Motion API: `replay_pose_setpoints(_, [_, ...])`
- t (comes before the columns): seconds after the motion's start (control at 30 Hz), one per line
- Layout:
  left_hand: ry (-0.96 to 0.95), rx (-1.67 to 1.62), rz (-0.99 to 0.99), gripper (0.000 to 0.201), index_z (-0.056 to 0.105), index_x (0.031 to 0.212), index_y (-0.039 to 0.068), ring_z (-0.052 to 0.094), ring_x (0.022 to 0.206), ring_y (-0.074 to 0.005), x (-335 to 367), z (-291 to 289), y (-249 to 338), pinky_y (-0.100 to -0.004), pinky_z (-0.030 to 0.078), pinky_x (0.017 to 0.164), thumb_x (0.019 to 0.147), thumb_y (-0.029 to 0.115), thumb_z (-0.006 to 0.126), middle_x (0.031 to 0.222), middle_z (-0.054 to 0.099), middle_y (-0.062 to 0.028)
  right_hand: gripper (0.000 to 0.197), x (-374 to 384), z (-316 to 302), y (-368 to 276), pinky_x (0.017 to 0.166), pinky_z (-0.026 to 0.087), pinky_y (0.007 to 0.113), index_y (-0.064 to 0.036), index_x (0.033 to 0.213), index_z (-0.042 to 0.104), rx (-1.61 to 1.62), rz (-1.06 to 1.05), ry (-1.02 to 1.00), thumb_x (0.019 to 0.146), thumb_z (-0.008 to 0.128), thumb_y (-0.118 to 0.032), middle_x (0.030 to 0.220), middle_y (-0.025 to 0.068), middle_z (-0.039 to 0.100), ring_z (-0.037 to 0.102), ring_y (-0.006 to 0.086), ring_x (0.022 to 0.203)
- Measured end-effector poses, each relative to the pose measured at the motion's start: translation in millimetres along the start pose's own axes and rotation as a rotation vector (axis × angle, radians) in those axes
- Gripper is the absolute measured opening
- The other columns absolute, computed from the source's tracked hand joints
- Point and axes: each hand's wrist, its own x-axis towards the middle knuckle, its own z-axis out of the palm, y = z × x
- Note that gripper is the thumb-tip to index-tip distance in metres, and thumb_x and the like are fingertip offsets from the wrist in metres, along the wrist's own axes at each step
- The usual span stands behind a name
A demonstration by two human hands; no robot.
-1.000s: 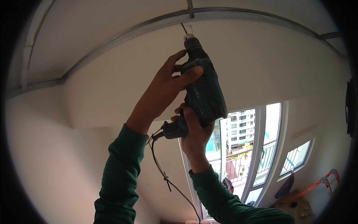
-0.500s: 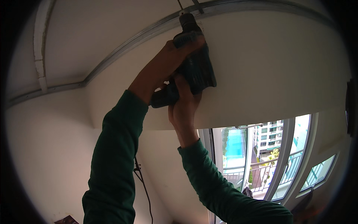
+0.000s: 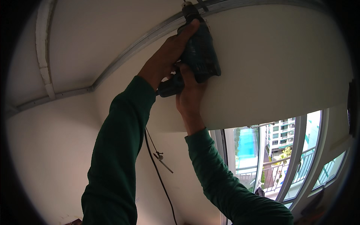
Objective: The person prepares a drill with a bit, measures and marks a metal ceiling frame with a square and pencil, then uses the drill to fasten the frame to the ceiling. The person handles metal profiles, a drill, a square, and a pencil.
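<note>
A dark blue power drill (image 3: 200, 52) is raised overhead, its black chuck and thin bit pointing up at the metal ceiling channel (image 3: 150, 35). My left hand (image 3: 165, 56) clasps the drill's body from the left, thumb lying along its upper side. Lower down, my right hand (image 3: 193, 95) is wrapped round the grip, with some of its fingers hidden behind the tool. The bit's tip is cut off by the top edge, so I cannot tell whether it touches the ceiling.
A black cord (image 3: 159, 178) hangs below my left forearm, near a small metal piece (image 3: 161, 156) on a thin string. The pale wall (image 3: 270, 63) stands close behind the drill. At lower right are a window (image 3: 288, 157) and balcony railing. Another ceiling strip (image 3: 43, 41) runs at far left.
The drill and both hands have shifted slightly up and to the right in view. More of the hanging cord and the small metal piece now shows. Both hands keep their hold.
</note>
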Motion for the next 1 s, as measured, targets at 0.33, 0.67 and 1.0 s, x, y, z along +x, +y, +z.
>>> replay_pose_setpoints(0.33, [0.078,0.028,-0.074,0.123,0.048,0.157,0.007,0.028,0.152,-0.0560,-19.7,6.4,12.0,-0.0858,0.014,0.110,0.077,0.099,0.052,0.163,0.041,-0.0284,0.035,-0.5,0.8,3.8,0.074,0.061,0.034,0.0011,0.126,0.057,0.005,-0.056,-0.057,0.094,0.071,0.002,0.107,0.0111,0.070,0.072,0.0198,0.090])
replay_pose_setpoints(0.67, [0.109,0.081,-0.069,0.122,0.049,0.156,0.006,0.034,0.147,-0.0605,-22.3,8.6,19.2,-0.0881,0.020,0.103,0.078,0.099,0.049,0.159,0.044,-0.0317,0.030,5.1,-1.3,9.8,0.068,0.060,0.035,0.0018,0.123,0.060,0.018,-0.073,-0.063,0.094,0.069,0.002,0.108,0.0111,0.070,0.070,0.0200,0.089])
replay_pose_setpoints(1.0, [0.045,0.041,-0.014,0.120,0.046,0.158,0.007,0.035,0.147,-0.0597,-15.6,7.2,6.7,-0.0876,0.019,0.104,0.079,0.098,0.051,0.159,0.044,-0.0304,0.032,-0.4,-0.5,4.4,0.066,0.060,0.035,0.0020,0.125,0.059,0.005,-0.100,-0.053,0.094,0.068,0.003,0.107,0.0129,0.070,0.071,0.0210,0.086])
